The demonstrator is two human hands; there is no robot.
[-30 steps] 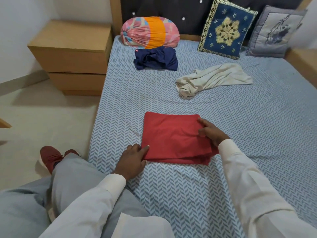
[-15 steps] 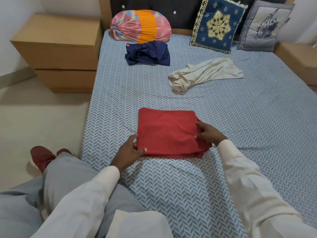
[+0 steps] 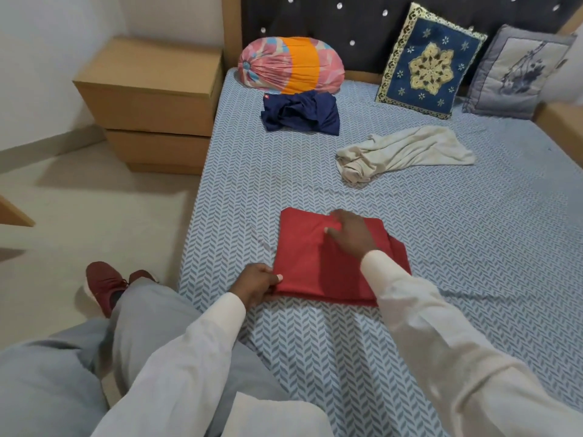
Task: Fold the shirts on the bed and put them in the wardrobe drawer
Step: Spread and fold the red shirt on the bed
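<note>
Red shirt (image 3: 315,263): folded to a flat rectangle, lying on the bed (image 3: 473,247) near its left edge, close in front. Left hand (image 3: 257,283): pinching the shirt's near-left corner, thumb on top, fingers curled under the edge. Right hand (image 3: 350,238): laid on top of the shirt toward the far edge, fingers stretched out and pressing on the cloth, gripping nothing. Navy shirt (image 3: 299,113): crumpled, further up the bed, just in front of the striped bolster (image 3: 290,67). Cream shirt (image 3: 403,152): bunched and unfolded, mid-bed, well apart from the red one. Blue cushion (image 3: 429,61) and grey cushion (image 3: 517,74): propped against the headboard. Wooden nightstand (image 3: 151,102): beside the bed on the left. Red shoe (image 3: 104,282): on the floor by the bed edge.
</note>
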